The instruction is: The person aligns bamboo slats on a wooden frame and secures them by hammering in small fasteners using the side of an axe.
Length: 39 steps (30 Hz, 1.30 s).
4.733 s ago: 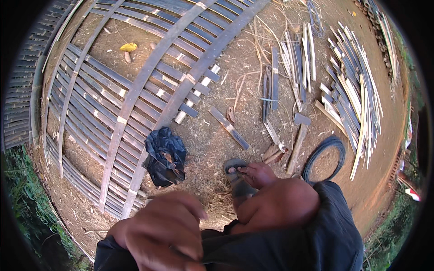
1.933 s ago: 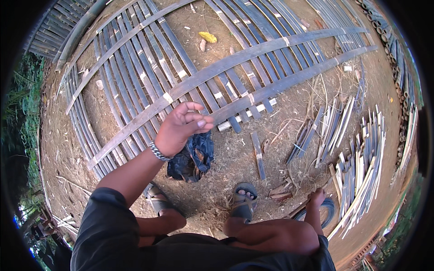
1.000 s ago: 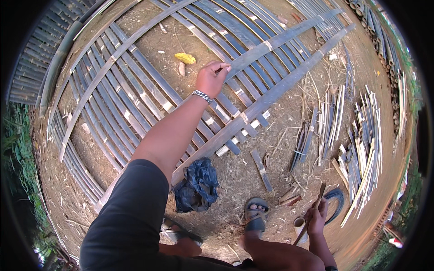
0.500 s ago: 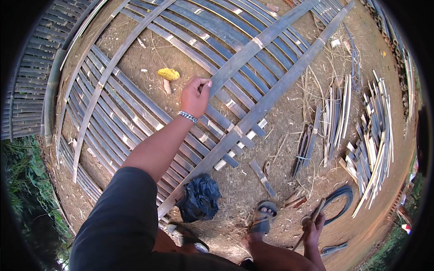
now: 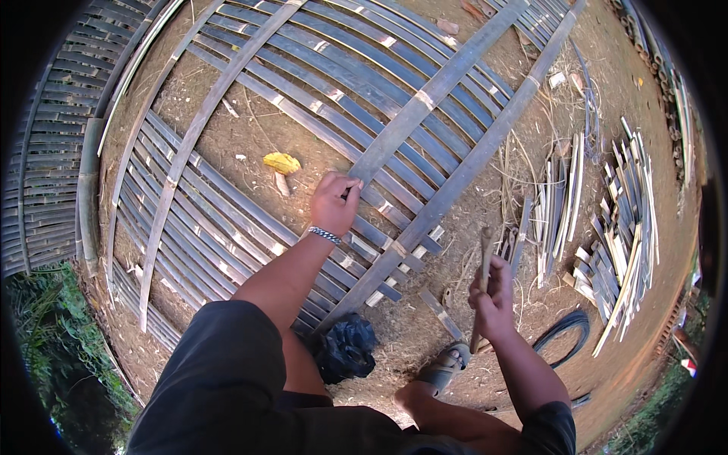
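Observation:
My left hand (image 5: 336, 203), a beaded bracelet on its wrist, is closed at the near end of a wide dark bamboo slat (image 5: 402, 133). This slat lies across a lattice of narrower bamboo strips (image 5: 334, 95) on the ground. The fingertips are partly hidden, so anything small between them does not show. In my right hand (image 5: 494, 303), a brown wooden stick (image 5: 485, 258) is held nearly upright, right of the lattice's near corner. Along the lattice's right side runs a long bamboo rail (image 5: 455, 193), with short strip ends poking out beyond it.
Split bamboo strips (image 5: 626, 235) lie piled at the right, beside a smaller bundle (image 5: 561, 205). A coil of dark wire (image 5: 569, 337) rests nearer me. By my sandalled foot (image 5: 444, 368) sits a black plastic bag (image 5: 346, 349). A yellow leaf (image 5: 281, 163) lies between strips.
My right hand has risen from low at the right and swung left with the stick, toward the lattice corner. My left hand stays at the slat's end while the whole view has shifted.

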Motion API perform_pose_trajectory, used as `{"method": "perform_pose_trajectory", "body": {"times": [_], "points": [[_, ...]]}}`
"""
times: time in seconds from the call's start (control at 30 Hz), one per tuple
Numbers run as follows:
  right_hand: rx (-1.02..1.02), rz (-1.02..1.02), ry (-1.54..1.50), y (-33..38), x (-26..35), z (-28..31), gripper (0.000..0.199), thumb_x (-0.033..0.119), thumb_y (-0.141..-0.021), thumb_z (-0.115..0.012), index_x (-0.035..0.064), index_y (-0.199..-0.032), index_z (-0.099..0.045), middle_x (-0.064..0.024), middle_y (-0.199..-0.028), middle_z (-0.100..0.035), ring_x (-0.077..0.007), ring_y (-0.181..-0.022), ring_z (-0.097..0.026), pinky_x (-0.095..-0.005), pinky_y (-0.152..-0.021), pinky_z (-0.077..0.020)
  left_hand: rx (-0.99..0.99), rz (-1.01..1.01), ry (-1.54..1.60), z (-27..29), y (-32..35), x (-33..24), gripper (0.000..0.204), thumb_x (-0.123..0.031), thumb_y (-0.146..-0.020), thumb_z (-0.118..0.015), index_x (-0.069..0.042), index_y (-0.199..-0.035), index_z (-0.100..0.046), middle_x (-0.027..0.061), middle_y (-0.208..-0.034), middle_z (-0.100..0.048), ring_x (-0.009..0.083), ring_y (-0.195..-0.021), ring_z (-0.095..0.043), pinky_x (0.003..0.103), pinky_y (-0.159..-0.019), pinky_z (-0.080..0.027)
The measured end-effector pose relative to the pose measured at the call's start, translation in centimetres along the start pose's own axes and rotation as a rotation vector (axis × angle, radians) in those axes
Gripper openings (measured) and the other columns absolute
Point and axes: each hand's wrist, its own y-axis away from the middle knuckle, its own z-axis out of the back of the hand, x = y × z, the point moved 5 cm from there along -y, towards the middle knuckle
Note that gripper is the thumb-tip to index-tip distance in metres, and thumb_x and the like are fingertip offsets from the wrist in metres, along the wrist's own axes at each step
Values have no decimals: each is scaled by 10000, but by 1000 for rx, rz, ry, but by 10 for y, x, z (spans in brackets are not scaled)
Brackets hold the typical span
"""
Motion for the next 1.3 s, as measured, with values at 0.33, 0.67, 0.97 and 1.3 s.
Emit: {"method": "perform_pose_trajectory", "body": {"times": [0.33,0.67,0.97,1.3], "points": [[-27,-57,-417,-24,-11,-109,612,-73,-828,-485,11,-1421,-362,-89,-1094,-502,-110,-781,-534,-253,-618,-473,-39,13,-59,3,-6,-3,63,-97,-862,-752,-48,-840,-720,100,-811,-645,268,-683,-641,372,-657,-529],[-94,-135,-513,-27,-22,-148,572,-20,-844,-517,-2,-1403,-401,-78,-1009,-500,-123,-688,-538,-275,-556,-471,-52,-18,-54,4,-4,-1,95,-102,-890,-742,-17,-931,-755,101,-831,-691,192,-652,-637,321,-641,-522],[8,-211,-710,-22,-24,-162,389,-19,-854,-470,21,-1242,-467,-73,-963,-526,-135,-675,-534,-302,-564,-463,-29,110,60,0,-4,9,194,-103,-921,-720,9,-1079,-724,88,-863,-742,131,-712,-675,282,-685,-550],[-124,-240,19,30,-72,-93,409,112,-951,-641,35,-1323,-490,-89,-1003,-596,-188,-853,-615,-361,-738,-520,14,55,-12,-3,-1,7,220,-118,-899,-703,-27,-1097,-728,112,-872,-755,196,-723,-713,328,-701,-573]]}}
